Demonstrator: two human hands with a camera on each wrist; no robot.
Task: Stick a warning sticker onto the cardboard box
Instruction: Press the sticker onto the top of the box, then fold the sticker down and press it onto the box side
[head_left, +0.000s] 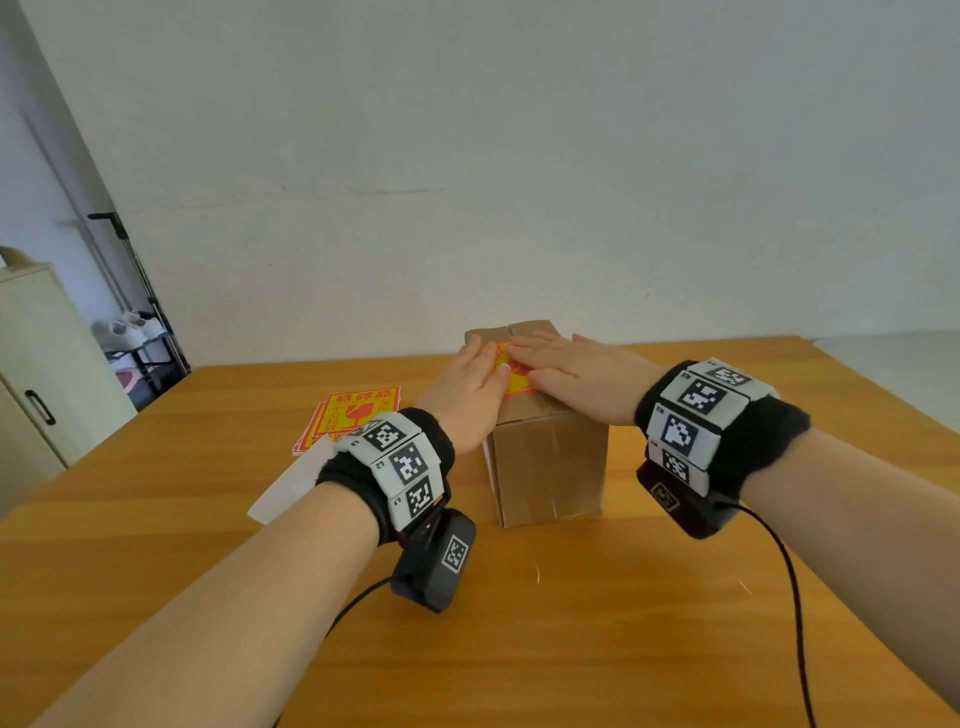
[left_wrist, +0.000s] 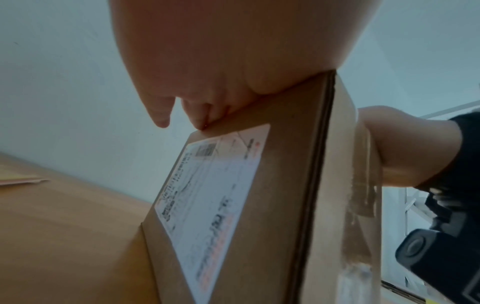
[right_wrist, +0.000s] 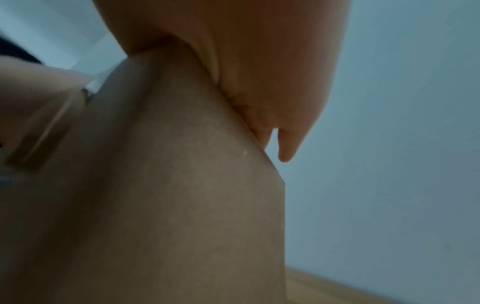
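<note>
Both hands lie flat on top of the cardboard box (head_left: 550, 467), which stands upright near the middle of the wooden table (head_left: 571, 649); the left hand (head_left: 465, 397) and the right hand (head_left: 576, 371) have straight, relaxed fingers that press down and grip nothing. Between and under them lies the warning sticker (head_left: 514, 382), a yellow sheet with a red border and red print, flat on the box's top face across the seam of the flaps. Most of it is hidden by the hands, so I cannot tell whether every edge is down. By the look of it, the step in hand is the pressing and smoothing, with the placing itself done. The next move probably calls for wiping the palms outward toward the corners to push out any bubbles, then lifting off straight so no edge peels up. The box is plain brown corrugated board, tall with square edges; its side, in the left wrist view, carries a smooth white shipping label (left_wrist: 207, 197) and a strip of clear glossy tape. To the left on the table lies a pile of spare stickers (head_left: 353, 415) with a white, slightly shiny backing sheet (head_left: 291, 483) beside it.
</note>
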